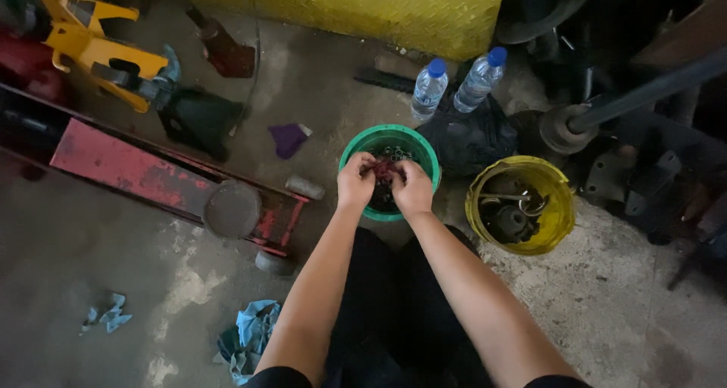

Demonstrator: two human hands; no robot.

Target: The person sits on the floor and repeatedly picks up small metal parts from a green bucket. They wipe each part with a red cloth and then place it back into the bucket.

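The person bends over a green bucket [348, 155] that stands on the concrete floor [91, 244], and both hands are together above its opening. The left hand [355, 182] and the right hand [413, 189] hold between them a dark red rag [384, 169], which is over the inside of the bucket. The fingers of both hands are bent and clamped on this rag from its two sides. Inside the bucket some dark, wet-looking content shows, but it is too dark to tell what it is.

Just to the right of the green bucket stands a yellow bucket [559, 214] with dark metal parts and a wrench in it. Behind the two buckets lies a black bag [469, 140], and two plastic water bottles with blue caps [429, 90] stand at it, near a yellow wall. To the left a red floor jack [136, 168] lies on the floor, with a yellow stand [91, 47] behind it. A blue cloth [254, 331] lies near the person's left arm, and a small purple cloth [288, 138] lies further away
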